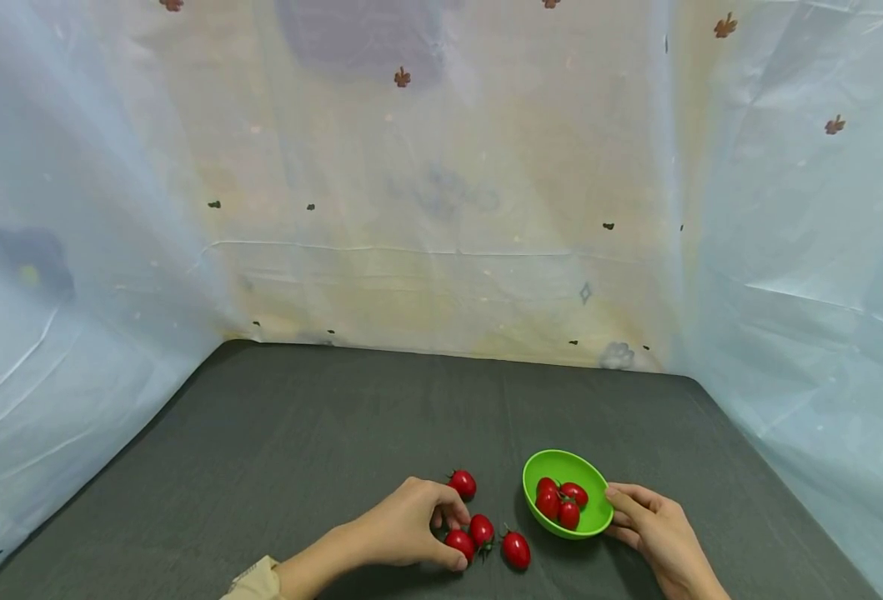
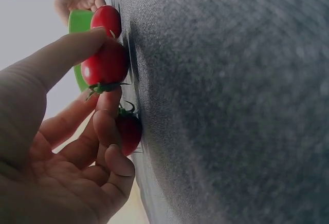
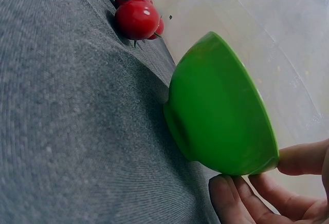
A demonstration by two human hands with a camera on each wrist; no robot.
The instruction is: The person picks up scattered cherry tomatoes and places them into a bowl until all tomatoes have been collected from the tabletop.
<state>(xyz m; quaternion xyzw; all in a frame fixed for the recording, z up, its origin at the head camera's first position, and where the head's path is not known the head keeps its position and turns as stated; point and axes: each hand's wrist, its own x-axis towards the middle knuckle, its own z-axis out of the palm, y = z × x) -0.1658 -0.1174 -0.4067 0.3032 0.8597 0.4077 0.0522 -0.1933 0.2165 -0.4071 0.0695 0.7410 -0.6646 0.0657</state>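
A: Red cherry tomato (image 1: 459, 543), on the grey table (image 1: 276, 450): location?

B: Pinched in the left hand (image 1: 403, 527) grip. Green bowl (image 1: 594, 518) lies to its right, three tomatoes inside, rim held by the right hand (image 1: 654, 533).

A: Nearer hand?

B: Left.

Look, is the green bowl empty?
No, the green bowl holds three red tomatoes in the head view.

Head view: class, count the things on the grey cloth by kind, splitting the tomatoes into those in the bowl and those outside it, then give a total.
Tomatoes in the bowl: 3
Tomatoes on the cloth: 4
Green bowl: 1
Total: 8
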